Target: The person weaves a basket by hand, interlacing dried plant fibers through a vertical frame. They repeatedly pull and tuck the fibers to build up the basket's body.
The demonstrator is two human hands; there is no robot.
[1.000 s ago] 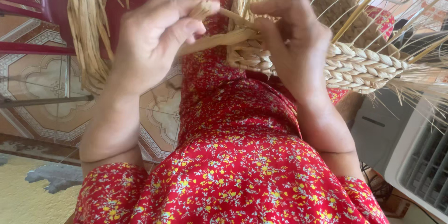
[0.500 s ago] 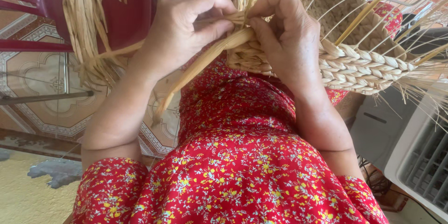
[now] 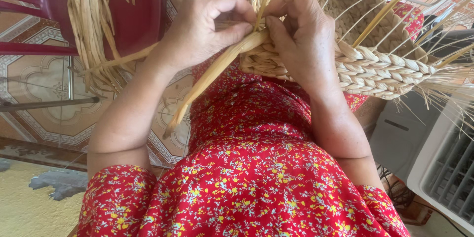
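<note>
A half-woven straw basket [image 3: 375, 69] with a braided rim rests on my lap, thin stakes fanning up and to the right. My left hand [image 3: 207, 29] pinches a flat tan straw strand [image 3: 207, 76] at the rim; the strand's loose end hangs down to the left over my red floral dress. My right hand [image 3: 301, 34] presses on the basket's rim beside it, fingers curled over the weave and touching the same strand. Both hands meet at the rim's left end.
A dark red plastic chair [image 3: 133, 14] at the upper left carries a bundle of dry straw strands [image 3: 91, 24]. Patterned floor tiles [image 3: 44, 88] lie below it. A white box with a grille [image 3: 439, 177] stands at the lower right.
The strand's loose end has swung from nearly level to hanging down to the left. My left hand has closed in against the right hand at the basket's rim.
</note>
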